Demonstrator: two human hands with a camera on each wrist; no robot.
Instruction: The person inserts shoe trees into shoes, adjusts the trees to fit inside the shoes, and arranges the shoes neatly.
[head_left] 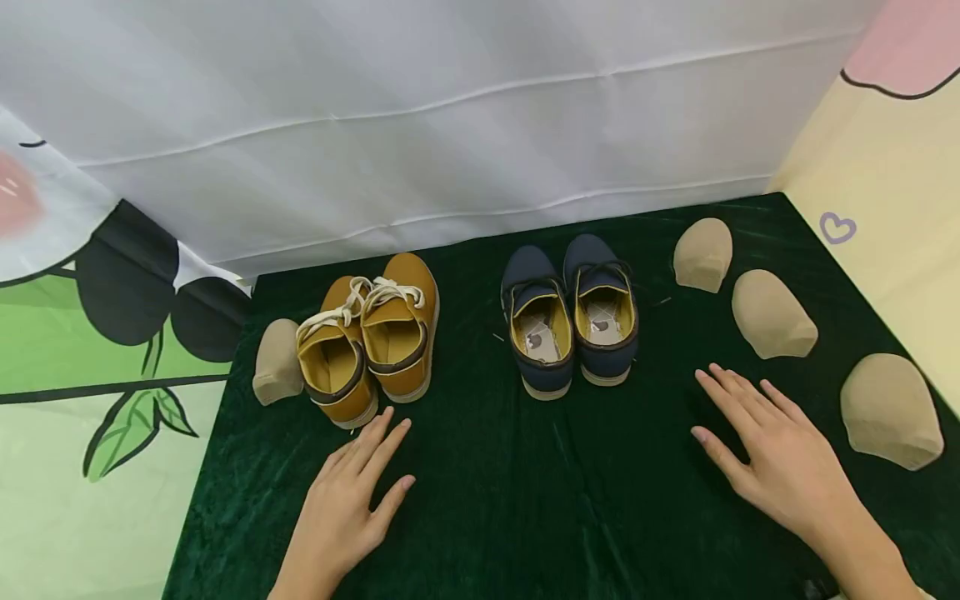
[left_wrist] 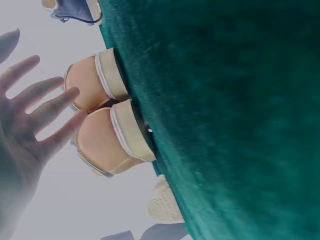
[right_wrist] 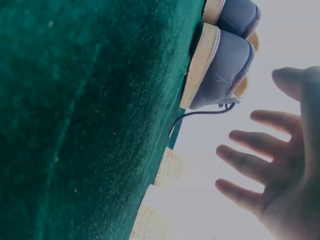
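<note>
Both hands are hovering empty, seemingly at a ready step.
The left hand is spreading wide near mustard shoes, left of centre; the right hand, lower right, is splaying beside three beige pads; navy shoes are sitting centre. Grasping would be needing curled fingers.
</note>
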